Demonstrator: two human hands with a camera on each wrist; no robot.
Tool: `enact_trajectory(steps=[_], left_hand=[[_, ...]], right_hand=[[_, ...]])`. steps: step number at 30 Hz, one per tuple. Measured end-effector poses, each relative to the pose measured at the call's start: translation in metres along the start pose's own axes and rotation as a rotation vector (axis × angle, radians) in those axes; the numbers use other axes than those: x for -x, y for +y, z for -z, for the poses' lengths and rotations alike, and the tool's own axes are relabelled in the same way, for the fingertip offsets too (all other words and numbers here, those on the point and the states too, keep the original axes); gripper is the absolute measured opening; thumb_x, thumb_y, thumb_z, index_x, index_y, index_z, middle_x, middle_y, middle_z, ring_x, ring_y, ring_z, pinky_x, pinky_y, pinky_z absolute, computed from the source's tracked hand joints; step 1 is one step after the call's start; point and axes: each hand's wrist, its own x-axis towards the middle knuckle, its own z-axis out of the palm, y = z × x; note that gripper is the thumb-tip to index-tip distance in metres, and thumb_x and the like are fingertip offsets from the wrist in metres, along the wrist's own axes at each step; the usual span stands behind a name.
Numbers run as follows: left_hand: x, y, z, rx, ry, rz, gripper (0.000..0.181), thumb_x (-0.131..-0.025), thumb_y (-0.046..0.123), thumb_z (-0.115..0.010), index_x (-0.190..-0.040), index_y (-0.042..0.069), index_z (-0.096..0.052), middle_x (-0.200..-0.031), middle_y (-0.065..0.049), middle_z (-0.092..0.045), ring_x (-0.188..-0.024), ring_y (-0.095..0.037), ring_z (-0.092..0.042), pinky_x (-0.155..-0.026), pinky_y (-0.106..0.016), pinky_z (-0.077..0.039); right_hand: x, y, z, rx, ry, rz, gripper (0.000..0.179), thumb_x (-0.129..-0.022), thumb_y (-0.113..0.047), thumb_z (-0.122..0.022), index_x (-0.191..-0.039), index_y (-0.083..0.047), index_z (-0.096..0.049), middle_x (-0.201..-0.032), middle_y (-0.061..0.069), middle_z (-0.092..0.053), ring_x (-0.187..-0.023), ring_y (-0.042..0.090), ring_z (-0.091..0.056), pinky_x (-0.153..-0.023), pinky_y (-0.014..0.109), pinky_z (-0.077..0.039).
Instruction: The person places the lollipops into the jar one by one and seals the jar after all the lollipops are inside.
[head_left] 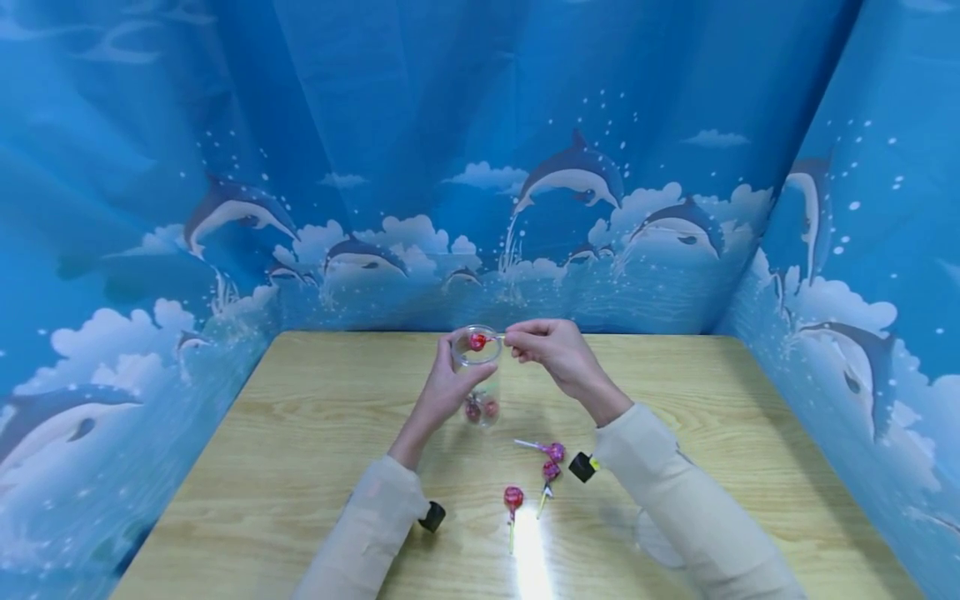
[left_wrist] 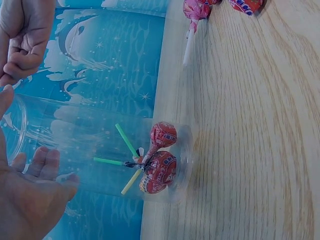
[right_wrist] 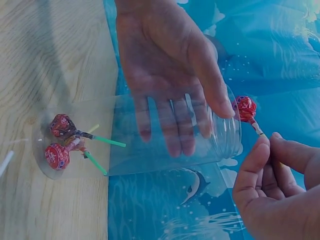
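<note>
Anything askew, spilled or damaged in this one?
Nothing stands out. The clear jar looks upright and intact, gripped by the left hand; the right hand pinches a red lollipop at the jar's mouth. Three lollipops lie loose on the table, pointing different ways, but look whole. The bright patch there looks like glare.

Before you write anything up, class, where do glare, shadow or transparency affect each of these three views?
Head view: glare whitens the wood-grain tabletop beside the nearest red-wrapped lollipop; left wrist view: the clear jar blends into the blue backdrop, though the lollipops inside stand out; right wrist view: a dark shadow band crosses the tabletop, upper left.
</note>
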Motion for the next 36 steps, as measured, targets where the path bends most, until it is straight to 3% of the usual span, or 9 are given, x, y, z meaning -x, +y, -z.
enact_trajectory(steps=[6, 17, 26, 36], left_hand=[[0.001, 0.000, 0.000, -0.027, 0.005, 0.036, 0.085, -0.087, 0.040, -0.082, -0.153, 0.019, -0.032, -0.157, -0.013, -0.041, -0.146, -0.034, -0.038, -0.118, -0.059, -0.030], [-0.001, 0.002, 0.000, -0.008, -0.013, -0.004, 0.074, -0.091, 0.034, -0.080, -0.148, 0.017, -0.035, -0.148, -0.010, -0.049, -0.142, -0.030, -0.043, -0.118, -0.058, -0.031], [-0.002, 0.002, 0.000, 0.003, -0.028, -0.023, 0.071, -0.092, 0.030, -0.079, -0.147, 0.018, -0.035, -0.149, -0.010, -0.048, -0.141, -0.029, -0.042, -0.115, -0.060, -0.034], [-0.001, 0.001, 0.001, 0.028, -0.019, -0.021, 0.075, -0.090, 0.025, -0.081, -0.149, 0.014, -0.035, -0.149, -0.010, -0.048, -0.141, -0.030, -0.043, -0.116, -0.057, -0.034]], right_hand=[[-0.004, -0.005, -0.006, 0.147, 0.000, 0.033, 0.030, -0.100, -0.020, -0.071, -0.120, 0.003, -0.072, -0.105, 0.016, -0.072, -0.087, 0.020, -0.067, -0.081, 0.032, -0.059], [-0.007, -0.014, -0.017, 0.395, -0.037, 0.137, 0.028, -0.105, -0.023, -0.063, -0.122, -0.004, -0.075, -0.097, 0.010, -0.071, -0.078, 0.022, -0.061, -0.065, 0.032, -0.050], [-0.009, -0.018, -0.018, 0.454, -0.079, 0.207, 0.026, -0.106, -0.023, -0.062, -0.123, -0.008, -0.074, -0.098, 0.007, -0.071, -0.078, 0.023, -0.059, -0.065, 0.035, -0.052], [0.000, -0.012, 0.006, 0.465, -0.051, 0.200, 0.027, -0.105, -0.022, -0.062, -0.125, -0.006, -0.073, -0.099, 0.009, -0.069, -0.085, 0.025, -0.062, -0.068, 0.037, -0.052]])
